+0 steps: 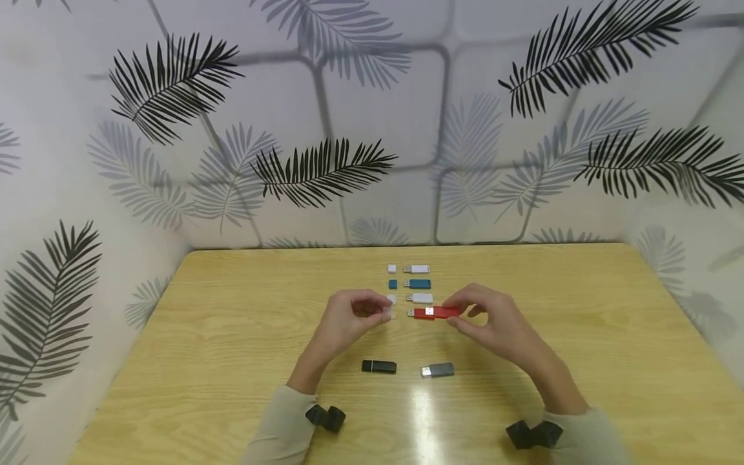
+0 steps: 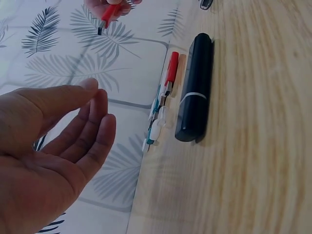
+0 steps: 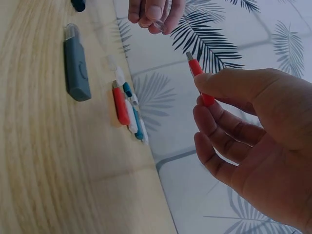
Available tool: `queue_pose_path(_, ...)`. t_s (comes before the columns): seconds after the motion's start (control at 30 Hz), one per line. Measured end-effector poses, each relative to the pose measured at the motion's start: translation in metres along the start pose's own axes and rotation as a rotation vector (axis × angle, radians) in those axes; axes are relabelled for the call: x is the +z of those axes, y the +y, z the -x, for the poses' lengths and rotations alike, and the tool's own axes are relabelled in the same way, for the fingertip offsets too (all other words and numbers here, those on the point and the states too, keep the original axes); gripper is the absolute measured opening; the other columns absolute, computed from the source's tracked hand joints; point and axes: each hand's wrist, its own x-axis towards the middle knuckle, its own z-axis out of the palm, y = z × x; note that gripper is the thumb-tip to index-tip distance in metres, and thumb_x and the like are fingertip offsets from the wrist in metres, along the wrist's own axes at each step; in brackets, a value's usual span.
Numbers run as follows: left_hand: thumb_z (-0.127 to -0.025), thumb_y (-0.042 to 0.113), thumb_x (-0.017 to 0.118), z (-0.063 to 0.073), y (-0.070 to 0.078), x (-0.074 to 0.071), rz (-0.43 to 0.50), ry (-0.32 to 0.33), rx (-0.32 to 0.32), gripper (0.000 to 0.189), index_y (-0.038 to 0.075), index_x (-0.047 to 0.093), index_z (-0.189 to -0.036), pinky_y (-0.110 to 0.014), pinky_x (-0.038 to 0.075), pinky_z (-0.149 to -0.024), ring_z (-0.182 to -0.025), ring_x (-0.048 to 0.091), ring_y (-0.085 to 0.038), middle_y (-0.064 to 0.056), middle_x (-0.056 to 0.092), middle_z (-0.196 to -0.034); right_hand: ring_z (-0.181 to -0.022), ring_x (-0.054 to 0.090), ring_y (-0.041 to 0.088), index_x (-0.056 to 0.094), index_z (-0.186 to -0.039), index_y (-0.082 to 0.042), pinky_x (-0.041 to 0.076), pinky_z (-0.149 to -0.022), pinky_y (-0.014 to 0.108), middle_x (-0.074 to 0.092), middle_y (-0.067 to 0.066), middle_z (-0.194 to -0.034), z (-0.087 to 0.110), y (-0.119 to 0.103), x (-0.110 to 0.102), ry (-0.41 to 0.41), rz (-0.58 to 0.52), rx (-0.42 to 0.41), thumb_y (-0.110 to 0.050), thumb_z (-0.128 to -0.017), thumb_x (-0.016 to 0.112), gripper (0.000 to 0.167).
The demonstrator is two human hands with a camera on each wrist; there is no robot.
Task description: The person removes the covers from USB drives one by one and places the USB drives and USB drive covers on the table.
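My right hand pinches a red USB stick between thumb and forefinger, its metal plug bare and pointing left toward the other hand. Between the fingertips of my left hand is a small clear cap; in the left wrist view the fingers hide it. The two hands are apart, both raised over the table. A second red USB stick lies below the held one. Beyond it, in a column, lie a white stick, a blue stick and another white stick, plugs bare.
Left of the sticks lie a blue cap and a white cap. Nearer the person are a capped black USB stick and a grey USB stick with a clear cap on. The wooden table meets a leaf-patterned wall.
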Motion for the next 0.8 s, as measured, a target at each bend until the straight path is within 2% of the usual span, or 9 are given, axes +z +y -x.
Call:
queue_pose_path(0.23,-0.091,0.004,0.078,0.001,-0.002,0.000,-0.115,-0.002,-0.060,0.014,0.003,0.078,-0.105,-0.025,0.058,-0.075,-0.085,0.069,-0.012,-0.002,0.075,-0.098,-0.089,0.066,0.015,0.076,-0.106,-0.011,0.059,-0.076,0.038,0.071,-0.003,-0.101,0.000,0.005,0.010,-0.042,-0.014,0.095,-0.001,-0.089,0.079,0.021)
queue_pose_path(0.47,-0.093,0.006,0.077,0.001,-0.006,0.004,-0.179,-0.037,-0.133,0.010,0.006,0.078,-0.103,-0.028,0.057,-0.077,-0.085,0.068,-0.012,0.001,0.074,-0.096,-0.089,0.067,0.016,0.076,-0.105,-0.008,0.059,-0.075,0.034,0.072,0.000,-0.101,0.001,0.011,0.018,-0.054,-0.025,0.096,-0.001,-0.088,0.079,0.018)
queue_pose_path(0.67,-0.092,0.006,0.077,0.002,-0.009,0.006,-0.219,-0.061,-0.150,0.007,0.006,0.079,-0.100,-0.030,0.057,-0.076,-0.083,0.066,-0.013,0.001,0.073,-0.092,-0.091,0.067,0.019,0.076,-0.105,-0.008,0.059,-0.076,0.034,0.072,0.003,-0.104,0.001,0.013,0.025,-0.080,-0.007,0.141,0.000,-0.087,0.080,0.020)
queue_pose_path(0.8,-0.091,0.005,0.078,0.002,-0.013,0.007,-0.255,-0.069,-0.155,0.006,0.006,0.079,-0.097,-0.027,0.055,-0.071,-0.079,0.063,-0.011,0.002,0.072,-0.089,-0.091,0.066,0.019,0.075,-0.105,-0.008,0.059,-0.077,0.034,0.072,0.003,-0.104,0.000,0.016,0.030,-0.102,-0.007,0.168,0.000,-0.087,0.079,0.020)
